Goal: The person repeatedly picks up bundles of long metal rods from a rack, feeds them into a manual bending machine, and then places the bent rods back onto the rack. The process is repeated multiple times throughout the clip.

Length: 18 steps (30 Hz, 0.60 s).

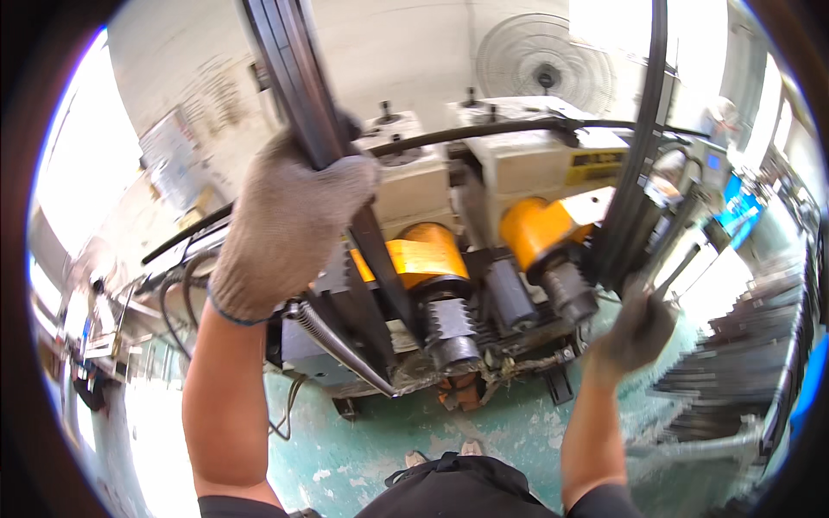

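Observation:
My left hand (291, 220), in a knitted work glove, is closed around a dark metal bar (301, 90) that slants from the top of the view down towards the machine. My right hand (635, 330), blurred, is low on the right, just below a second dark slotted bar (631, 175); whether it holds a bar there is not plain. Between the hands stands a cream machine (537, 158) with a left orange cylindrical housing (431, 256) and a right one (531, 230), each above a ridged metal shaft end. A coil spring (337, 349) slants below my left hand.
A black hose or rail (466, 133) crosses in front of the cream blocks. Behind stands a round caged fan (547, 71) by the wall. Many stacked dark metal bars (732, 362) lie at right beside a rack frame. Cables hang at left above the worn green floor (505, 427).

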Tool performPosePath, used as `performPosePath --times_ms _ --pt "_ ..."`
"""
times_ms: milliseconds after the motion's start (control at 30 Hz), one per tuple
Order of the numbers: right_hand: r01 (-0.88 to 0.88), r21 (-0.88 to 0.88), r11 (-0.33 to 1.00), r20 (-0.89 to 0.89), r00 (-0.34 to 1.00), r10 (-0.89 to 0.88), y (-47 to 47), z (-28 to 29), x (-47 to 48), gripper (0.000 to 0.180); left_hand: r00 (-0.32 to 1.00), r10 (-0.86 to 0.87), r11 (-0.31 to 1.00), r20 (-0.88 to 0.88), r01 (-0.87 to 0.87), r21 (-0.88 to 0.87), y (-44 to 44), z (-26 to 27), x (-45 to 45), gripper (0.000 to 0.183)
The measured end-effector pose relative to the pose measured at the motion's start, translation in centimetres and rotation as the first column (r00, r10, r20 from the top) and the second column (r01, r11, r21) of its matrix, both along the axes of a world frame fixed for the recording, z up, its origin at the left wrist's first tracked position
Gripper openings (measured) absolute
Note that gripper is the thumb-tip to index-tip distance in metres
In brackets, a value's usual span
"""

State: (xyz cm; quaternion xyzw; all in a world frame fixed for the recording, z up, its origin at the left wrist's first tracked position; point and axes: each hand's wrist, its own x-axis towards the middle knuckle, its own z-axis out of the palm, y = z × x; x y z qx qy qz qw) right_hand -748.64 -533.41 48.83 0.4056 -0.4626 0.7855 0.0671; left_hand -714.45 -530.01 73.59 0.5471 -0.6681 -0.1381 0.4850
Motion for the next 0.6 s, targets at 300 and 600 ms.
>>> performPosePath --times_ms 300,600 --pt "-0.764 0.257 0.592 0.691 0.574 0.440 0.0 -21.9 -1.3 0.052 0.919 -0.014 0.995 0.393 0.050 -0.082 -0.4 0.3 -0.5 0.021" --pt "-0.063 0.743 0.667 -0.449 0.692 0.566 -6.3 -24.4 -1.4 0.037 0.981 -0.078 0.983 0.179 0.105 -0.148 -1.5 -1.0 -0.4 0.028"
